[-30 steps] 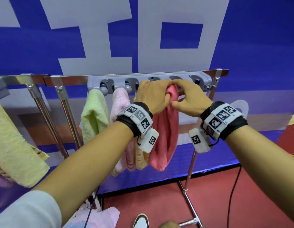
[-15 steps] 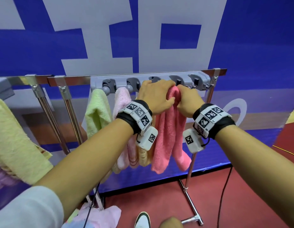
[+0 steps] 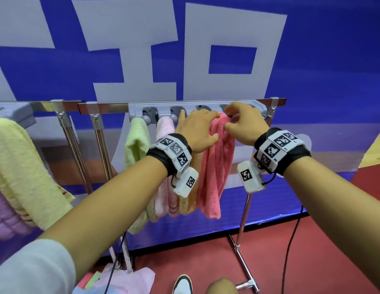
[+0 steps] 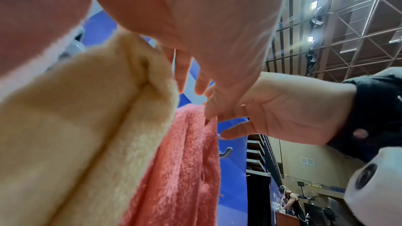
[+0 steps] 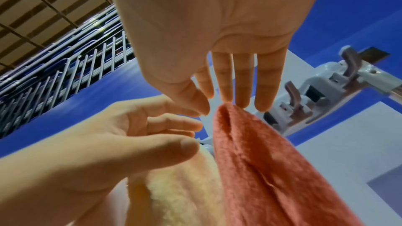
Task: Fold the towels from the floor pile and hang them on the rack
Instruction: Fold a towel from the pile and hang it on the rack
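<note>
Coral towel (image 3: 216, 166) now hangs on the clip rack (image 3: 197, 108), both my hands loose-fingered at 12 o'clock: left hand (image 3: 195, 132), right hand (image 3: 244, 126). Next: floor pile (image 3: 121, 281) at 6.

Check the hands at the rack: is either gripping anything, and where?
Nothing is gripped. The left hand and right hand are open, fingers loose beside the top fold of the coral towel, which hangs from the rack.

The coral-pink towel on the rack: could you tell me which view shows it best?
The head view: the coral-pink towel shows whole, hanging from the grey clip rail beside a cream towel. Both wrist views show only its upper folds from below.
</note>
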Available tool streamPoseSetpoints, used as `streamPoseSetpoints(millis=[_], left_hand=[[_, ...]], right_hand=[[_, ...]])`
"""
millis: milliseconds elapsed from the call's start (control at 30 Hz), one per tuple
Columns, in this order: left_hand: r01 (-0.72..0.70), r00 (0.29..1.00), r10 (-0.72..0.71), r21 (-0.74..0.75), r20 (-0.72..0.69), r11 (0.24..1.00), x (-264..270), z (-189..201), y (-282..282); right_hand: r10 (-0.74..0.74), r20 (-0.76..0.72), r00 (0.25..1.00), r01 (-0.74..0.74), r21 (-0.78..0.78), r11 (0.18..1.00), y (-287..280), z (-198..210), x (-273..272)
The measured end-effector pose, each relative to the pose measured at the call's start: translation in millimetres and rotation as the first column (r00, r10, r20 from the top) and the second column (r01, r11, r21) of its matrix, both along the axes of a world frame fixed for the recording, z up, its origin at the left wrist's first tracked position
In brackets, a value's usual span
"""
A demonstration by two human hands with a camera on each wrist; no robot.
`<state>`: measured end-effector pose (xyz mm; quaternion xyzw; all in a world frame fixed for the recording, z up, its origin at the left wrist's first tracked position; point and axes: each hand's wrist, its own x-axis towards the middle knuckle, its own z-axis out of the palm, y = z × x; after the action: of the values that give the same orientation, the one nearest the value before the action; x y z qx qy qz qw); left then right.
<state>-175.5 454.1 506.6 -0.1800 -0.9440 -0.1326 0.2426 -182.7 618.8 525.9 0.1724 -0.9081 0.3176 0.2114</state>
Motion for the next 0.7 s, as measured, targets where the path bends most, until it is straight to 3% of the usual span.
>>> streamPoseSetpoints(millis=[267,467,700], left_hand=[[0.124,0.992,-0.120,0.143,-0.040,0.982,15,12,-36],[-0.032,0.998,0.035,0.088,-0.043,0.996,42,22,-85],[-0.020,0.997,0.027,0.099,-0.068,0.995,67,9,-156]], right_hand=[[0.048,-0.011,0.999,-0.045,0.182,0.982,-35,23,32],[0.058,0.055,0.997,-0.075,0.390,0.918,-65,31,51],[0.076,0.053,0.996,-0.092,0.475,0.875,-125,32,83]])
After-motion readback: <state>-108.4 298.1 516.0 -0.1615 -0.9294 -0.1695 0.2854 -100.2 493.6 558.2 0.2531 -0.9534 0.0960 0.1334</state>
